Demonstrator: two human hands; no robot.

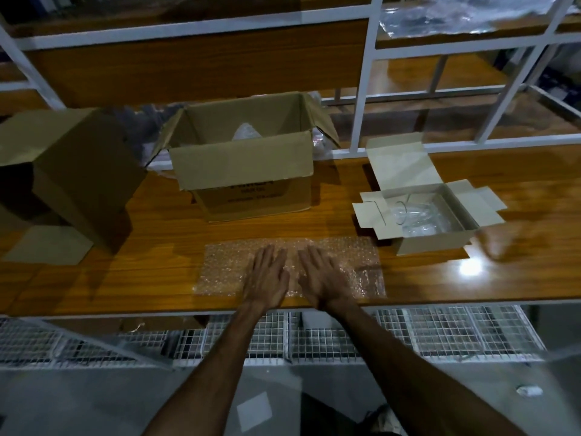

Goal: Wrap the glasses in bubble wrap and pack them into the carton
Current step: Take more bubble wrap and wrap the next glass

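Left hand (266, 277), right hand (320, 276) flat on bubble wrap (220, 269).

We cannot read the carton's (248, 171) blurred print; at nine o'clock another box (63, 171) runs offscreen

Dim warm light, bright glare spot on the glossy brown wooden table (470, 267) at right, dark shadows at left, soft blur throughout, wide-angle bending at edges

Brown box (63, 171) at the wooden table's (151, 272) left; wire mesh (440, 335) below its front edge
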